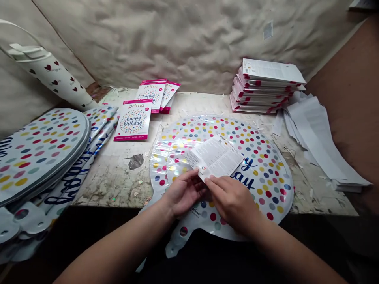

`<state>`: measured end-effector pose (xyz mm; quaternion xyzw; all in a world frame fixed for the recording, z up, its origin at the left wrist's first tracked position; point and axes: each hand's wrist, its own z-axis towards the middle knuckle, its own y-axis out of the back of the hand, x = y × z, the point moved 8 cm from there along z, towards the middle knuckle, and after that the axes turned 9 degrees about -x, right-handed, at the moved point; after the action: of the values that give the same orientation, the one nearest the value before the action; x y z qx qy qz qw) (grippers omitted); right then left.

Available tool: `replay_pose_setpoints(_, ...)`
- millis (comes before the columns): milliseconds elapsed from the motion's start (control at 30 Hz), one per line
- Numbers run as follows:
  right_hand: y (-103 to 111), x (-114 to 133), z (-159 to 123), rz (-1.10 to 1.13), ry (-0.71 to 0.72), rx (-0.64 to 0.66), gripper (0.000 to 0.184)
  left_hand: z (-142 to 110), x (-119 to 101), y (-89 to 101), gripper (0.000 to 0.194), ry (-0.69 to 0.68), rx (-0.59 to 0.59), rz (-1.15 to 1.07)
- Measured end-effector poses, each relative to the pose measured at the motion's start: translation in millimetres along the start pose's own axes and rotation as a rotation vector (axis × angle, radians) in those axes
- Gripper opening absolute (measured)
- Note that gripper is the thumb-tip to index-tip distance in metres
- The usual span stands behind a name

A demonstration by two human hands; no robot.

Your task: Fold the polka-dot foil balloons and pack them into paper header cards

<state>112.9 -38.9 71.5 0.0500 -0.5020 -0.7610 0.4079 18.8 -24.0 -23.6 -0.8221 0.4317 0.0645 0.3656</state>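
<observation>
A white printed balloon packet (217, 154) is tilted over the spotted foil balloon (266, 177), its text side facing up. My right hand (232, 197) is closed on the packet's near edge, thumb and fingers pressed together there. At the same edge, further left, my left hand (183, 193) has its thumb on the packet's corner and its fingers curled beneath. Under both hands the uninflated balloon lies flat, its tail (176, 242) hanging past the table's front edge. The packet covers part of the balloon's blue lettering.
Flat balloons (44, 154) are piled at the left. Behind them leans a white tumbler (56, 77) with hearts. Pink-edged "happy birthday" packets (133, 120) lie at the back. A tall stack of packets (266, 86) stands back right, beside loose white paper strips (319, 142).
</observation>
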Motion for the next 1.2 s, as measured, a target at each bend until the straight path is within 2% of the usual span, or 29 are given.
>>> replay_pose_setpoints(67, 4, -16, 5, 0.209, -0.171, 0.009, 0.027, -4, -7, -5.7, 0.013, -0.127, 0.036, 0.085)
replay_pose_setpoints(133, 8, -27, 10, 0.309, -0.288, -0.007, 0.025, -8, -16, -11.5, 0.018, -0.261, 0.064, 0.178)
replay_pose_setpoints(200, 9, -28, 15, 0.31, -0.304, -0.03, 0.021, -12, -20, -16.0, 0.021, -0.321, 0.089, 0.218)
replay_pose_setpoints(333, 9, -30, 17, 0.288, -0.353, -0.152, 0.031, -22, -31, -21.7, 0.02, -0.507, 0.115, 0.347)
replay_pose_setpoints(433, 12, -31, 18, 0.274, -0.359, -0.264, 0.02, -28, -37, -23.2, 0.019, -0.61, 0.098, 0.438)
replay_pose_setpoints(533, 13, -27, 21, 0.252, -0.3, -0.313, 0.01, -29, -39, -22.9, 0.021, -0.615, 0.078, 0.458)
replay_pose_setpoints(633, 9, -19, 23, 0.19, -0.219, -0.269, 0.018, -25, -32, -20.5, 0.031, -0.548, 0.079, 0.402)
replay_pose_setpoints(833, 4, -23, 23, 0.153, -0.329, -0.159, 0.016, -21, -21, -15.9, 0.027, -0.552, 0.044, 0.324)
replay_pose_setpoints(1000, 6, -23, 26, 0.173, -0.365, -0.095, 0.012, -20, -14, -17.8, 0.029, -0.433, -0.001, 0.239)
replay_pose_setpoints(1067, 6, -22, 26, 0.16, -0.358, -0.106, 0.011, -22, -16, -21.8, 0.025, -0.468, 0.023, 0.263)
replay_pose_setpoints(1200, 0, -16, 25, 0.039, -0.315, -0.127, 0.015, -28, -24, -26.7, 0.018, -0.666, 0.033, 0.412)
